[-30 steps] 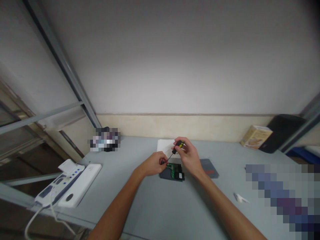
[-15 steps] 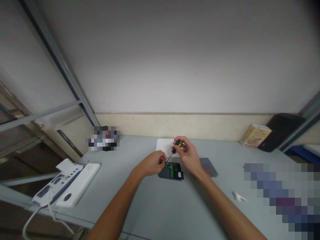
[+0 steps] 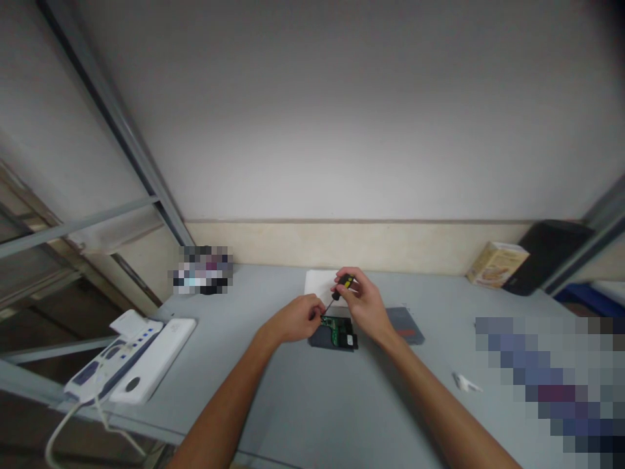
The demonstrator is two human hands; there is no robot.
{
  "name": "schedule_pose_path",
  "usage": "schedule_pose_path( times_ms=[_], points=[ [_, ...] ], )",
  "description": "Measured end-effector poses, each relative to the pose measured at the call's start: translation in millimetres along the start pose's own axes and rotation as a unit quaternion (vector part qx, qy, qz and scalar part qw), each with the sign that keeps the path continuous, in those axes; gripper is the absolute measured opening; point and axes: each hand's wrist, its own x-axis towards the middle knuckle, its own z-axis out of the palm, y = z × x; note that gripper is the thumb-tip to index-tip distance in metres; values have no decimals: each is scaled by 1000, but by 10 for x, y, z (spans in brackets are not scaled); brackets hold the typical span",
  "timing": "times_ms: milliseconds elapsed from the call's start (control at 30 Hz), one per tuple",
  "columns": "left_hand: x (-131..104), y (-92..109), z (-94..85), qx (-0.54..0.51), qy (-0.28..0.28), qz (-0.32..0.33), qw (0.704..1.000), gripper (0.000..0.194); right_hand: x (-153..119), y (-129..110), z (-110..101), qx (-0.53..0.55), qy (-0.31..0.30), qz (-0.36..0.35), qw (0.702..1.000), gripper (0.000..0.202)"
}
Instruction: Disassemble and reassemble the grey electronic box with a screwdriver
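A dark device with a green circuit board [image 3: 336, 332] lies flat on the grey table [image 3: 288, 397]. My right hand [image 3: 362, 301] is closed around the black and yellow handle of a screwdriver [image 3: 346, 283], whose thin shaft slants down to the left, to the board's upper left corner. Beside that tip, the fingers of my left hand [image 3: 301, 317] are pinched together; what they hold, if anything, is too small to make out. White paper [image 3: 319, 284] lies behind the device. A grey panel [image 3: 404, 326] rests to the right, partly behind my right hand.
At the left are a white power strip [image 3: 110, 361] with cables and a long white box [image 3: 156, 358]. A yellow box [image 3: 497, 264] and a black object [image 3: 547, 257] stand at the back right. A small white item [image 3: 465, 383] lies at the right.
The screwdriver handle and the fingers of my right hand have shifted slightly left. My left fingers have moved a little at the board's corner.
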Motion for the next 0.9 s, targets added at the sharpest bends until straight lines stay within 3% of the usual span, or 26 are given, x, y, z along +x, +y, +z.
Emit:
schedule_pose_path(
  times_ms=[433,733,900],
  points=[
    [-11,-16,3,6,-6,0,1000,21,-20,-11,20,-14,-10,-7,1000,17],
    [2,30,-27,-22,14,6,1000,15,29,-40,-88,21,19,-20,999,21],
    [43,33,-9,10,58,7,998,16,93,-41,-206,54,80,-38,995,16]
  ],
)
